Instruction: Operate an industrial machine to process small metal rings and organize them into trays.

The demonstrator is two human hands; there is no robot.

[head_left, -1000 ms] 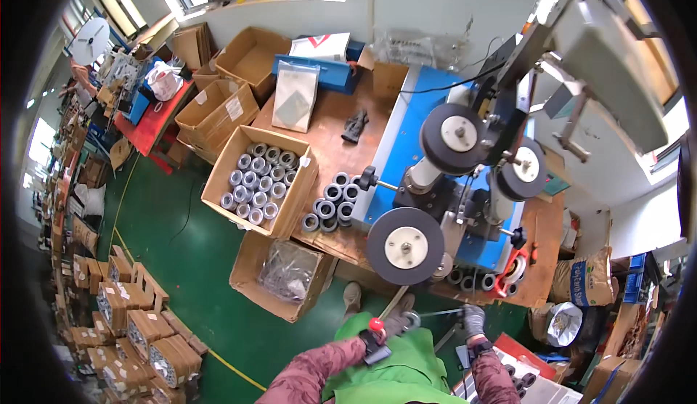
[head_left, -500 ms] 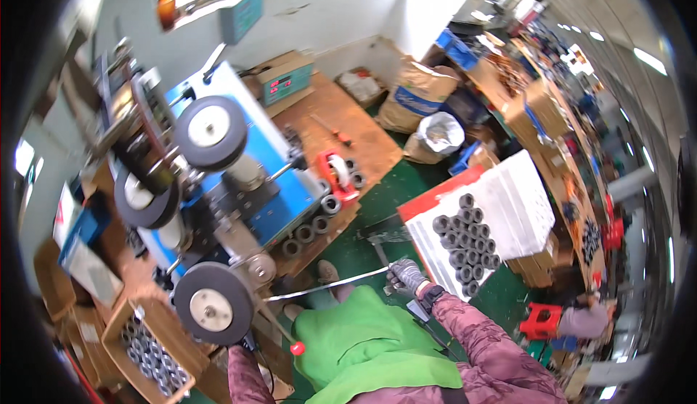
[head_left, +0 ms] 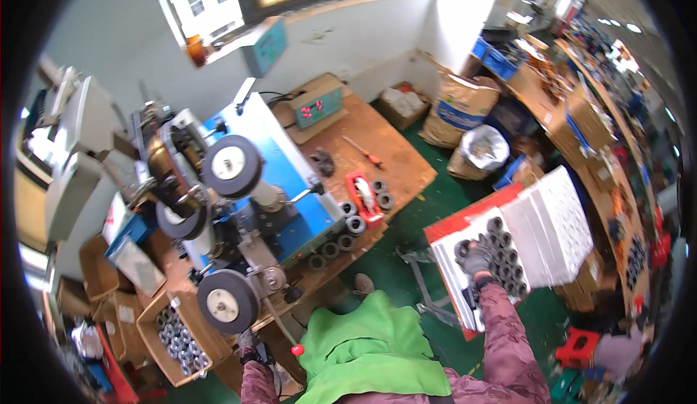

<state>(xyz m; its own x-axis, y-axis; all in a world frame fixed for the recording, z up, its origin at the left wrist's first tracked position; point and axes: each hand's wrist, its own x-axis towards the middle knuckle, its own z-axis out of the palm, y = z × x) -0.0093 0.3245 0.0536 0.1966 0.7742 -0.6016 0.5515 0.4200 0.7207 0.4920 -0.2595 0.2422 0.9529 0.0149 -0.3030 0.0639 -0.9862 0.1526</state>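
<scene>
My right hand (head_left: 475, 256), in a grey glove, lies on top of several grey metal rings (head_left: 504, 255). The rings stand packed in a white tray with a red edge (head_left: 465, 222) to my right. The fingers curl over the rings; whether they grip one is not visible. My left hand (head_left: 250, 347), in a dark glove, is low beside my green vest. It sits close to a thin lever with a red knob (head_left: 296, 349) and under a large grey wheel (head_left: 226, 301). Its fingers are mostly hidden.
A blue machine (head_left: 290, 186) with several wheels stands on a wooden bench (head_left: 385, 157), which also carries loose rings, a small red tray (head_left: 361, 195) and a screwdriver. A cardboard box of rings (head_left: 174, 331) sits lower left. Sacks, stacked white trays, a red stool and another person's sleeve (head_left: 613, 349) are to the right.
The view has swung from the left side of the bench round to the right. My right arm has stretched out, and its hand has come down onto the tray of rings.
</scene>
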